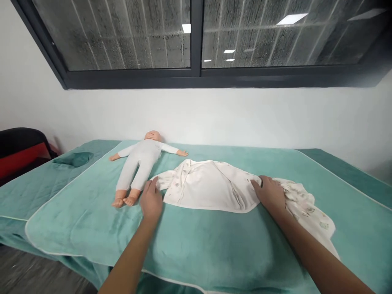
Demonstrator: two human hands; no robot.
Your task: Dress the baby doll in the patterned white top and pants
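A small white baby shirt with a faint print lies spread on the green cover, its lower edge towards me. At its left, my left hand is closed on the sleeve end, fingertips partly hidden. My right hand pinches the shirt's right side between thumb and fingers. Just beyond my left hand, a baby doll in a white bodysuit lies on its back with arms spread and feet towards me. Partly behind my right forearm is a crumpled white printed baby garment.
The green cover with pale piping drapes over the bed's front edge. A small green pillow-like piece lies at the left. A black and red chair stands beside the bed. Behind are a white wall and a dark-framed window.
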